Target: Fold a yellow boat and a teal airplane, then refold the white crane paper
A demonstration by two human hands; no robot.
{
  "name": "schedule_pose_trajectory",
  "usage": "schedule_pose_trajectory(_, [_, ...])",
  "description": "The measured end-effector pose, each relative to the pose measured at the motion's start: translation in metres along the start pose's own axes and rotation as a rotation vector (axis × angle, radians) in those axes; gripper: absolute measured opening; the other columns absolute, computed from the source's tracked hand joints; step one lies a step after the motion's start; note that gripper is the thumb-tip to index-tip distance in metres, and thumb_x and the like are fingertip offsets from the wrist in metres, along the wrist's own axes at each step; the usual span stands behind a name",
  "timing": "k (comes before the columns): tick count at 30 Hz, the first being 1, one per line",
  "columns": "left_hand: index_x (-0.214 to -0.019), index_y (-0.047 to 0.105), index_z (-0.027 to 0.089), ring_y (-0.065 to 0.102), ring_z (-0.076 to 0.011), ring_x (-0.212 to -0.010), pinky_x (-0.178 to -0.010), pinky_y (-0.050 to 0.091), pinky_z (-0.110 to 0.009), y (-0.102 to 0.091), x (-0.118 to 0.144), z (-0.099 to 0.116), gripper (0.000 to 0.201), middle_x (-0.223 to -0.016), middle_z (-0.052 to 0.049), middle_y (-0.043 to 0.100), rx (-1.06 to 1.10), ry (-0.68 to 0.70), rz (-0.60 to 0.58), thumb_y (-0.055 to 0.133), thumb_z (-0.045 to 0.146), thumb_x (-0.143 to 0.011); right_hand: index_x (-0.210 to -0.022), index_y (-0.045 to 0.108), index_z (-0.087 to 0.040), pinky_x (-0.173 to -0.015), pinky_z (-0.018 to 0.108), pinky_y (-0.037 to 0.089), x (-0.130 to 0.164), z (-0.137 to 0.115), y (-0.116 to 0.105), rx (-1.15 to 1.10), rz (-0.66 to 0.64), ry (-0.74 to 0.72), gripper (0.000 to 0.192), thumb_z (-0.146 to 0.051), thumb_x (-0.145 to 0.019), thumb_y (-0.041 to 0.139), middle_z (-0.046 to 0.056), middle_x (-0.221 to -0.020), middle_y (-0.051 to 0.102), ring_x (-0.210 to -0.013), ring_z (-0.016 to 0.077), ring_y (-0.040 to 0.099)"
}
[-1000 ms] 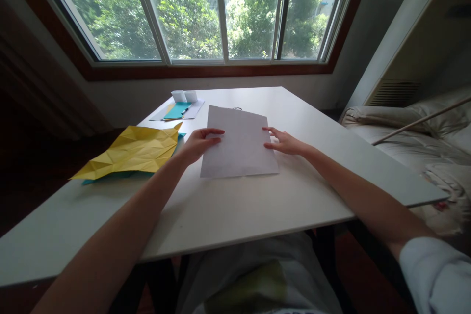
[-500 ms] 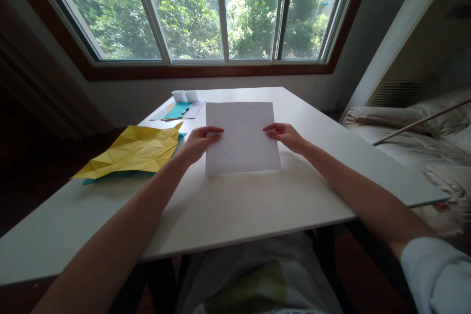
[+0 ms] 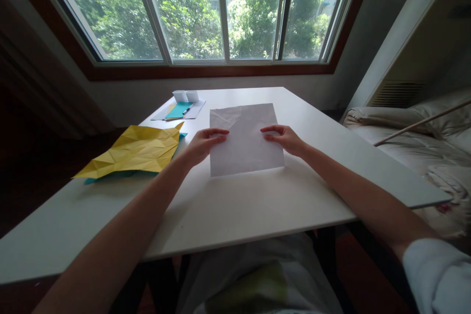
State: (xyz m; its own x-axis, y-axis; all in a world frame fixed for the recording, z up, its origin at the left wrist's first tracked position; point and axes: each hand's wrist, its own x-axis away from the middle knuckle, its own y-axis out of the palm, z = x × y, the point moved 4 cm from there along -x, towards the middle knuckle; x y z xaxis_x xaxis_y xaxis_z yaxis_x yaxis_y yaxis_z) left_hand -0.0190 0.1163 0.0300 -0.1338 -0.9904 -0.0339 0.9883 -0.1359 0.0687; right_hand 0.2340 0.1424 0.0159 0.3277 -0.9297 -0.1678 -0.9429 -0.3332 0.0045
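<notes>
Left hand (image 3: 200,144) and right hand (image 3: 285,138) pinched opposite edges of white sheet (image 3: 245,140); even tension between them seemed advisable.

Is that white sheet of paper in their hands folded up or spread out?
Spread out: the white sheet shows as one full rectangle, faintly creased, held at its sides by left hand and right hand.

White paper (image 3: 246,141) held over the desk (image 3: 257,206)

The paper is a plain, roughly square white sheet, faintly creased near its upper left corner. It is pinched at mid-height on both side edges, the left hand (image 3: 201,145) on its left edge and the right hand (image 3: 285,138) on its right. It stands tilted up toward the viewer, its lower edge close to the white desk and casting a thin shadow there, near the desk's middle.
</notes>
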Motion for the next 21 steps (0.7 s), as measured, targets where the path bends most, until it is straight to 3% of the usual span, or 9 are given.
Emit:
schedule_pose_trajectory(12, [-0.086,0.072,0.016,0.061,-0.0178,-0.072,-0.069,0.048,-0.031,-0.0006,-0.0004,-0.0002,0.045,-0.081,-0.006,0.069,-0.091,0.072,0.021,0.083,0.034,-0.046,-0.086,0.071,-0.020,-0.071,0.031,0.050,0.0001,-0.0036,0.0004,0.008,0.020,-0.012,0.035,-0.032,-0.054,0.079,0.002,-0.088,0.067,-0.075,0.0143,0.059])
schedule_pose_trajectory(21, [-0.088,0.072,0.017,0.060,-0.0166,-0.072,-0.067,0.047,-0.028,-0.0003,-0.0013,-0.0002,0.043,-0.084,-0.006,0.070,-0.105,0.089,0.025,0.082,0.034,-0.049,-0.086,0.070,-0.020,-0.069,0.029,0.049,0.0000,-0.0031,0.0007,-0.025,0.055,-0.022,0.035,-0.032,-0.054,0.079,0.001,-0.083,0.067,-0.073,0.0131,0.058])
